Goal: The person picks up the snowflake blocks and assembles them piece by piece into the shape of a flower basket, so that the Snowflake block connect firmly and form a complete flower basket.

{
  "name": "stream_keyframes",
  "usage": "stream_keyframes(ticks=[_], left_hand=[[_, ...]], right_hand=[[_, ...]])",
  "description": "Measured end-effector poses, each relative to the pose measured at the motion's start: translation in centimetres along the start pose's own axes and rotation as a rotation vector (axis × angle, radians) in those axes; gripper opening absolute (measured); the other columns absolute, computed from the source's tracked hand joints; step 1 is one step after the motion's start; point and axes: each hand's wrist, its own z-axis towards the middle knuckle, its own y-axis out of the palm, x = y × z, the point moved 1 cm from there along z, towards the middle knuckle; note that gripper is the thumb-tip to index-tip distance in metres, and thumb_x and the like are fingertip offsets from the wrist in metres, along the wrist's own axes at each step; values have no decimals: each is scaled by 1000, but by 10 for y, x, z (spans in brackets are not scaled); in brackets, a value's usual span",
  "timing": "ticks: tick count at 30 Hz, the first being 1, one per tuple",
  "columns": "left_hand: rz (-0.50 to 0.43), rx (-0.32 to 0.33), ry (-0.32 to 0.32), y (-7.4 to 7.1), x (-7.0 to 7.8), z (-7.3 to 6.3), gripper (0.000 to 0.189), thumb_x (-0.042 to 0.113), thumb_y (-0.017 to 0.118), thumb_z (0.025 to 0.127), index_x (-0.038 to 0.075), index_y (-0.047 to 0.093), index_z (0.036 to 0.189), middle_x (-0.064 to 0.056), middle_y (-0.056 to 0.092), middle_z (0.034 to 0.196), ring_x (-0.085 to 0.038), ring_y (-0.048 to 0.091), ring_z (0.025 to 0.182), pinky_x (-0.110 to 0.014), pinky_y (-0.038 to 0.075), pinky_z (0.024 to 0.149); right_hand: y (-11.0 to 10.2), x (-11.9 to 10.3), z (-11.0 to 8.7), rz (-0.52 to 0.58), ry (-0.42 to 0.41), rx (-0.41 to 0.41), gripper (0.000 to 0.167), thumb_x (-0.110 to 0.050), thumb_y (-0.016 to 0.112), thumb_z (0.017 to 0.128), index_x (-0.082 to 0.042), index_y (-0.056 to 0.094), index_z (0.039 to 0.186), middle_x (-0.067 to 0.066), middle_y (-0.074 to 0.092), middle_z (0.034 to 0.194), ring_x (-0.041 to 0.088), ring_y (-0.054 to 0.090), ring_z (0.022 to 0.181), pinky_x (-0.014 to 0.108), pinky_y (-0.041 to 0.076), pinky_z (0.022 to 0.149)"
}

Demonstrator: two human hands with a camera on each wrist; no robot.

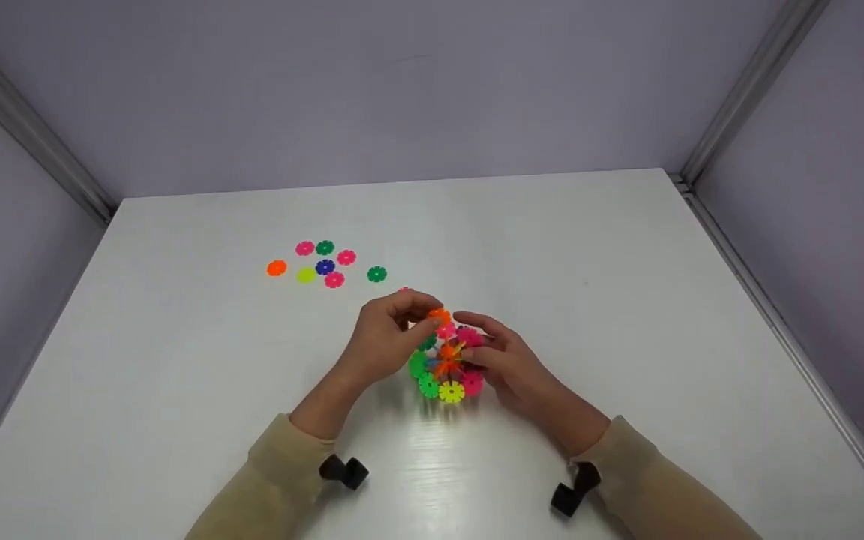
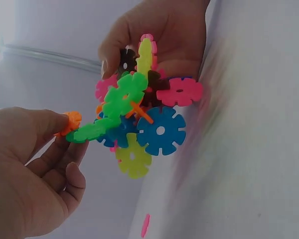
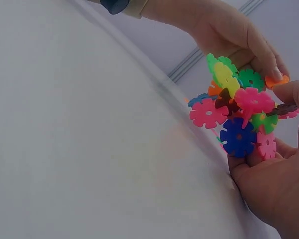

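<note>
A ball-like cluster of slotted plastic flower discs (image 1: 451,390) in green, yellow, pink, orange, blue and brown is between my two hands. My right hand (image 1: 518,367) holds the cluster from its right side, fingers and thumb curled about it, as the right wrist view shows. At the upper left of the cluster my left hand (image 1: 387,337) pinches an orange flower disc (image 2: 73,122) between thumb and forefinger. That disc is right at the edge of a green disc (image 2: 92,130) of the cluster. In the left wrist view a blue disc (image 2: 161,131) faces the camera.
Loose flower discs lie on the white table (image 1: 177,337) to the back left: an orange one (image 1: 277,268), a yellow one (image 1: 306,275), a dark blue one (image 1: 325,267), and several pink and green. Another pink disc (image 1: 405,289) shows just behind the left hand. Pale walls enclose the table.
</note>
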Motion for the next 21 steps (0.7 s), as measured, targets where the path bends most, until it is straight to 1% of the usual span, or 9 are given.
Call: stream_keyframes(ticks=[2, 5, 8, 12, 16, 21], left_hand=[[28, -3, 0, 3, 0, -1, 13, 17, 78, 99, 15, 79, 112, 7, 76, 100, -18, 64, 86, -28, 54, 74], [56, -15, -5, 6, -2, -2, 12, 18, 78, 99, 16, 81, 111, 10, 77, 98, -16, 63, 84, -28, 52, 72], [79, -34, -10, 8, -4, -2, 13, 19, 78, 99, 16, 81, 111, 12, 77, 98, -15, 63, 83, -28, 52, 72], [99, -43, -16, 9, -5, -3, 14, 19, 78, 98, 16, 82, 111, 13, 78, 99, -15, 63, 83, -29, 53, 73], [104, -53, -19, 9, -7, -3, 15, 20, 78, 99, 16, 84, 112, 13, 78, 99, -14, 63, 82, -29, 55, 73], [94, -66, -8, 8, -9, -4, 18, 17, 77, 100, 12, 84, 115, 10, 78, 100, -16, 62, 78, -27, 53, 69]], right_hand=[[1, 0, 0, 5, -5, -9, 69, -5, 73, 94, -10, 45, 157, 18, 62, 139, 31, 64, 122, 36, 56, 103], [2, -1, 0, 12, -10, -12, 70, -4, 74, 93, -9, 45, 157, 17, 63, 140, 30, 65, 122, 37, 56, 103], [2, -1, 0, 15, -12, -9, 68, -6, 72, 95, -8, 45, 157, 16, 65, 133, 28, 67, 117, 36, 57, 101], [1, 0, 0, 6, -19, -12, 65, -8, 69, 98, -7, 44, 157, 15, 68, 125, 26, 68, 110, 35, 58, 99], [0, 0, -1, 5, -27, -24, 67, -9, 69, 99, -5, 41, 159, 14, 68, 124, 24, 68, 106, 32, 59, 96], [-2, 1, -1, 33, -29, -21, 71, -7, 71, 98, -3, 37, 161, 14, 68, 123, 23, 68, 103, 30, 59, 95]])
